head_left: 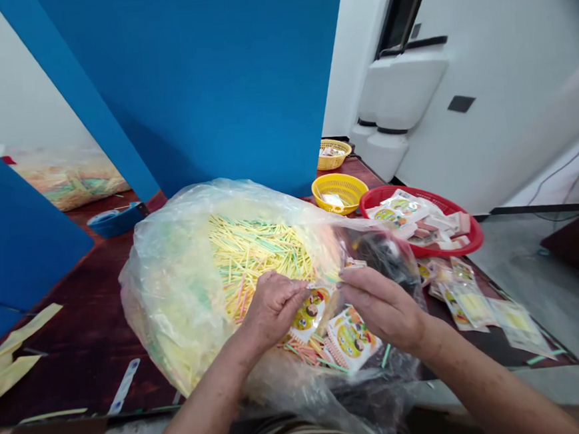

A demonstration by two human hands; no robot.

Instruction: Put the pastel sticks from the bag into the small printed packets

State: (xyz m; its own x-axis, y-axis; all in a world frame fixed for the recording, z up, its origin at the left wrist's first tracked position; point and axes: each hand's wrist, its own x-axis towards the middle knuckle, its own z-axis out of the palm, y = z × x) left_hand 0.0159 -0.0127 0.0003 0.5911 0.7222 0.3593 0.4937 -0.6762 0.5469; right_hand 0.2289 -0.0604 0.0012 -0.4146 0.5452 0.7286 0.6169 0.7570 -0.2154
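Here's the printed packet [305,316], up over the mouth of the big clear plastic bag [169,286], slightly tilted, and the left hand [273,303] has its top edge pinched between thumb and fingers. Across from it, the right hand [384,303] has its fingertips drawn together just beside the packet, right at a small pale-green piece; whether that's gripped, I can't tell. Below and between the hands lies a second printed packet [354,340], a cartoon figure on its front. Inside the bag, look at that heap of thin sticks [259,246], yellow, green and pink! Out to the right, more filled packets [471,303] overlap along the edge of the dark red table [92,293]. Behind them sits a red plastic basket [476,237], loaded with packets, and just beside it a yellow basket [358,201] with a white item inside. A blue panel [209,83] stands behind the bag.
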